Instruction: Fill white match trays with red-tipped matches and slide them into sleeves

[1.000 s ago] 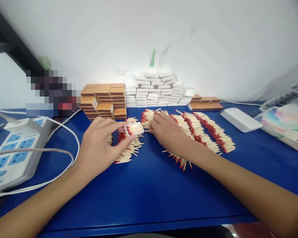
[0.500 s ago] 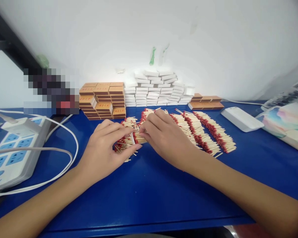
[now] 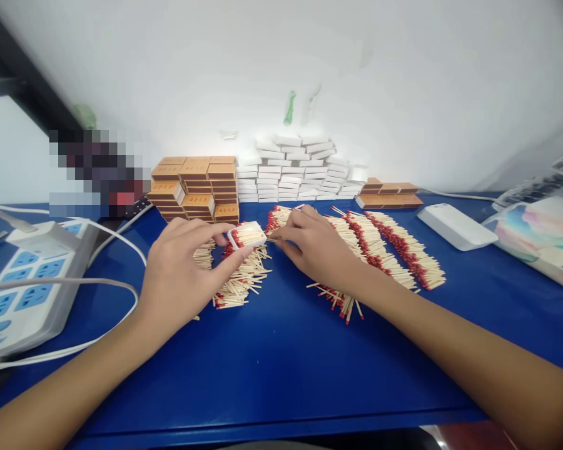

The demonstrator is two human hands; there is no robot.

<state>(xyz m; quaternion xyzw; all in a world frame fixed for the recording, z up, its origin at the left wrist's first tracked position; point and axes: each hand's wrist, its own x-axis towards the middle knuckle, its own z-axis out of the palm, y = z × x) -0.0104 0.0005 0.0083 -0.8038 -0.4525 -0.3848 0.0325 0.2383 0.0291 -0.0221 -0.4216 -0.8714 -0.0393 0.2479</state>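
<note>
There was the left hand (image 3: 181, 269), left of centre, its grip pinching a small white cardboard tray (image 3: 259, 241) by its two long sides, thumb to the near side and fingers to the far one. The tray hung tilted above the blue glossy tabletop (image 3: 272, 369), open side up, with red-headed pale wooden matches (image 3: 246, 236) lying lengthwise inside, heads to the left. And in from the right came the right hand (image 3: 314, 244), fingertips drawn together just beside the tray's right end; a thin stick seemed to show in that grip, too small to be certain of.

Directly below the tray, a loose heap of red-tipped matchsticks (image 3: 244, 281) spread over the tabletop, some poking out to the right. On the right, slanting rows of red-tipped matchsticks (image 3: 403, 247) ran from far to near, the leftmost partly covered by the right hand and forearm.

Along the far side, a stepped stack of orange-and-brown matchboxes (image 3: 194, 187) stood on the left, right beside a tall pile of white cardboard trays (image 3: 293, 172), with a low row of orange-brown boxes (image 3: 388, 194) to the right. Far left lay a white power strip with blue sockets (image 3: 32, 281).
</note>
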